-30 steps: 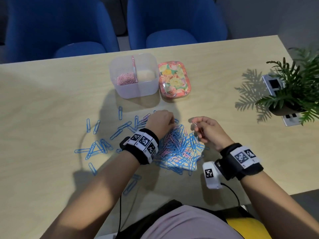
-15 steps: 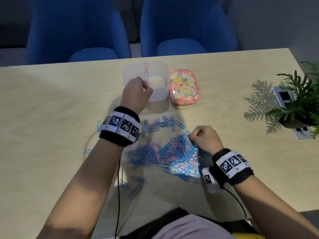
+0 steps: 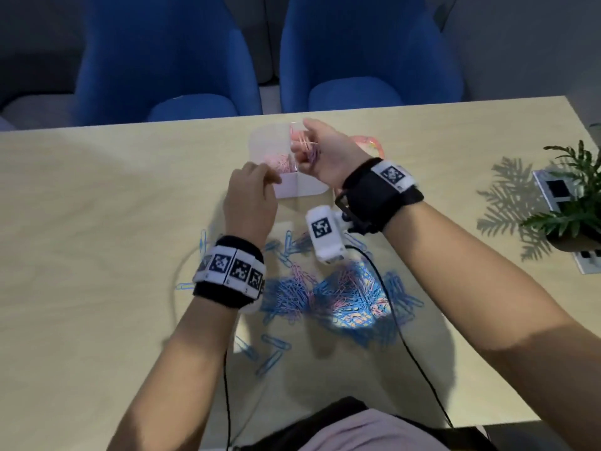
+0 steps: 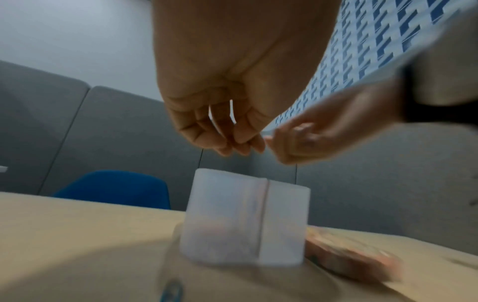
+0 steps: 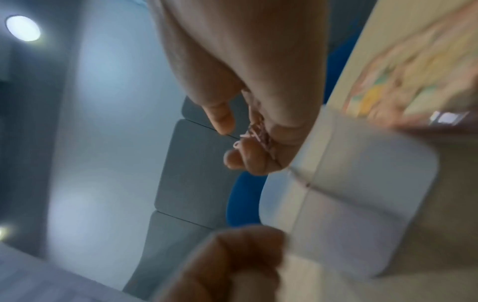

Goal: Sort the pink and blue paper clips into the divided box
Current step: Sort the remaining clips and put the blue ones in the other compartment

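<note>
The translucent divided box (image 3: 299,187) (image 4: 245,224) (image 5: 362,204) stands at the table's far middle, with pink clips (image 3: 279,162) in its left compartment. My right hand (image 3: 300,148) (image 5: 232,143) (image 4: 297,143) hovers over the box near the divider and grips a small bunch of pink paper clips (image 3: 309,149) (image 5: 258,132). My left hand (image 3: 260,180) (image 4: 232,143) hangs just in front of and above the box's left half, its fingers loosely curled with nothing in them. A mixed pile of blue and pink clips (image 3: 341,294) lies nearer to me, between my forearms.
A flowery pink lid (image 3: 370,141) (image 4: 349,259) (image 5: 401,71) lies right of the box, mostly behind my right hand. Loose blue clips (image 3: 270,349) are scattered left of the pile. A potted plant (image 3: 572,206) and a socket panel (image 3: 553,190) sit at the right edge. Two blue chairs (image 3: 162,60) stand beyond the table.
My right hand has lifted from the pile to above the box, carrying pink clips. My left hand has drawn back from over the box's left compartment to its front edge.
</note>
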A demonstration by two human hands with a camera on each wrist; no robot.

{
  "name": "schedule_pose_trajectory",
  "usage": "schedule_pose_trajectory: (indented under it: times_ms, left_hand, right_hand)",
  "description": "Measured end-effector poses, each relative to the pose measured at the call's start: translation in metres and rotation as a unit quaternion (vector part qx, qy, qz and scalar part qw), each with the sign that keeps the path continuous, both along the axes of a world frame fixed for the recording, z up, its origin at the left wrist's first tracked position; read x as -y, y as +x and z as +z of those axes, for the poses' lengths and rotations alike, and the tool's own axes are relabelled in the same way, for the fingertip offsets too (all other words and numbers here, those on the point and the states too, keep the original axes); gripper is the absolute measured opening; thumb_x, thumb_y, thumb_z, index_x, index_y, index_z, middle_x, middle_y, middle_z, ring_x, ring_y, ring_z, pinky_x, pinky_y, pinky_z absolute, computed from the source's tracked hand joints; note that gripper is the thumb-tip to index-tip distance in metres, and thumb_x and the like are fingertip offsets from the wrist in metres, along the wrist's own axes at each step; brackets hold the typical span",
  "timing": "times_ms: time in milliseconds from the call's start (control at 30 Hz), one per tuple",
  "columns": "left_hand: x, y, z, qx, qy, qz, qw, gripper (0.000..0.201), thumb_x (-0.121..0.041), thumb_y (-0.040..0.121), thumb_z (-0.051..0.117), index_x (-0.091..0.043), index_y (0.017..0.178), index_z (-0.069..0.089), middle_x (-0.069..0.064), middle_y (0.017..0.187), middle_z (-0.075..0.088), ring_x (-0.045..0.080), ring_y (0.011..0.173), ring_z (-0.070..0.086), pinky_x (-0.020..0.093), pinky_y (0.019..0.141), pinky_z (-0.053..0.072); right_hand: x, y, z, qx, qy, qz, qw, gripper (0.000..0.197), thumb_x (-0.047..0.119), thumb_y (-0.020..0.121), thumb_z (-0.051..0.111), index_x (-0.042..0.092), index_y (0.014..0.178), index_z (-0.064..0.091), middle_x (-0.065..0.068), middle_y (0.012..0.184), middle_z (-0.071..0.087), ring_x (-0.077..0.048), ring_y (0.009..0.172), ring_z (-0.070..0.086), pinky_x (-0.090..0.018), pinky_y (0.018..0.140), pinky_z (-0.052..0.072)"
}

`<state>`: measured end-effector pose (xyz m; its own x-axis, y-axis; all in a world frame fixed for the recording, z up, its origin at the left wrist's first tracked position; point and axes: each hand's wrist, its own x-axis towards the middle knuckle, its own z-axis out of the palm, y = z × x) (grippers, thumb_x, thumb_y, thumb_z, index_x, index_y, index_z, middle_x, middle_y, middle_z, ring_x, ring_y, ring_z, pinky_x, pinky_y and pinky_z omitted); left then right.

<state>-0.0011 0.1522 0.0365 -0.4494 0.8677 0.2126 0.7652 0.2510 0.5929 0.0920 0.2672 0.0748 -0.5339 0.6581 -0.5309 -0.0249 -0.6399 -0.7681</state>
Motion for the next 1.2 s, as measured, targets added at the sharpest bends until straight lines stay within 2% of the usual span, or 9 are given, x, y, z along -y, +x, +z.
schedule_pose_trajectory:
  times_ms: [167, 300, 433, 533, 667, 767, 867, 1033, 1200]
  left_hand:
    - [0.039, 0.022, -0.032, 0.014, -0.131, -0.057, 0.990, 0.012, 0.000, 0.082, 0.047, -0.002, 0.082, 0.058, 0.022, 0.091, 0.054, 0.039, 0.089, 0.052, 0.044, 0.069, 0.038]
    - [0.046, 0.023, -0.045, 0.018, -0.168, -0.061, 0.984, 0.018, -0.007, 0.087, 0.044, -0.012, 0.092, 0.061, 0.009, 0.099, 0.057, 0.028, 0.098, 0.053, 0.038, 0.074, 0.043]
    - [0.036, 0.021, -0.051, 0.019, -0.168, -0.077, 0.983, 0.014, -0.017, 0.089, 0.050, -0.015, 0.099, 0.059, 0.006, 0.102, 0.054, 0.024, 0.094, 0.055, 0.037, 0.078, 0.046]
    - [0.028, 0.023, -0.056, 0.010, -0.188, -0.095, 0.978, 0.016, -0.021, 0.087, 0.055, -0.015, 0.101, 0.058, 0.005, 0.104, 0.053, 0.023, 0.094, 0.055, 0.035, 0.077, 0.044]
    - [0.022, 0.031, -0.060, 0.007, -0.217, -0.093, 0.972, 0.013, -0.020, 0.084, 0.059, -0.013, 0.095, 0.060, 0.008, 0.102, 0.054, 0.026, 0.096, 0.054, 0.037, 0.077, 0.045]
    - [0.021, 0.033, -0.060, 0.015, -0.218, -0.091, 0.972, 0.010, -0.017, 0.084, 0.061, -0.009, 0.091, 0.062, 0.011, 0.100, 0.055, 0.029, 0.095, 0.055, 0.038, 0.080, 0.044]
    - [0.024, 0.031, -0.058, 0.022, -0.219, -0.091, 0.971, 0.008, -0.014, 0.088, 0.055, -0.007, 0.091, 0.059, 0.014, 0.100, 0.057, 0.031, 0.092, 0.055, 0.040, 0.079, 0.043]
    - [0.027, 0.017, -0.059, 0.034, -0.218, -0.075, 0.973, 0.006, -0.010, 0.089, 0.050, -0.008, 0.090, 0.055, 0.014, 0.092, 0.063, 0.031, 0.087, 0.057, 0.039, 0.074, 0.043]
    - [0.020, 0.012, -0.063, 0.014, -0.202, -0.085, 0.976, 0.014, -0.019, 0.090, 0.053, -0.008, 0.096, 0.059, 0.012, 0.099, 0.062, 0.029, 0.093, 0.056, 0.040, 0.081, 0.046]
  right_hand:
    - [-0.007, -0.052, 0.003, 0.018, -0.012, -0.003, 1.000, 0.048, 0.050, 0.096, 0.029, 0.009, 0.075, 0.042, -0.007, 0.059, 0.041, -0.017, 0.049, 0.032, -0.024, 0.053, 0.027]
    - [-0.006, -0.049, 0.003, 0.160, 0.156, 0.082, 0.971, 0.060, 0.051, 0.092, 0.037, -0.001, 0.118, 0.055, -0.015, 0.124, 0.057, -0.027, 0.113, 0.054, -0.036, 0.099, 0.040]
    - [0.010, -0.004, 0.002, 0.105, 0.239, -0.001, 0.965, 0.023, 0.019, 0.091, 0.044, 0.005, 0.085, 0.061, -0.011, 0.082, 0.060, -0.023, 0.066, 0.059, -0.033, 0.066, 0.050]
    - [0.027, 0.039, -0.022, 0.184, 0.315, 0.054, 0.930, 0.021, 0.015, 0.092, 0.047, 0.007, 0.077, 0.060, -0.007, 0.068, 0.061, -0.014, 0.042, 0.056, -0.025, 0.043, 0.046]
    - [0.046, 0.070, -0.068, 0.347, 0.432, 0.263, 0.790, 0.011, 0.018, 0.085, 0.062, 0.009, 0.087, 0.067, -0.006, 0.086, 0.068, -0.014, 0.072, 0.061, -0.035, 0.071, 0.053]
    - [0.059, 0.075, -0.085, 0.387, 0.438, 0.321, 0.745, 0.015, 0.022, 0.079, 0.068, 0.013, 0.090, 0.064, -0.005, 0.094, 0.066, -0.020, 0.084, 0.060, -0.033, 0.076, 0.048]
    - [0.062, 0.077, -0.093, 0.386, 0.446, 0.328, 0.738, 0.009, 0.018, 0.080, 0.065, 0.011, 0.082, 0.061, -0.008, 0.090, 0.065, -0.023, 0.081, 0.059, -0.031, 0.071, 0.044]
    - [0.056, 0.109, -0.088, 0.362, 0.367, 0.290, 0.806, 0.008, 0.008, 0.073, 0.072, 0.010, 0.074, 0.064, 0.001, 0.071, 0.060, -0.016, 0.067, 0.055, -0.032, 0.068, 0.046]
    - [0.055, 0.122, -0.076, 0.425, 0.389, 0.338, 0.744, 0.009, 0.015, 0.070, 0.073, 0.018, 0.073, 0.065, 0.002, 0.077, 0.063, -0.021, 0.078, 0.061, -0.032, 0.071, 0.049]
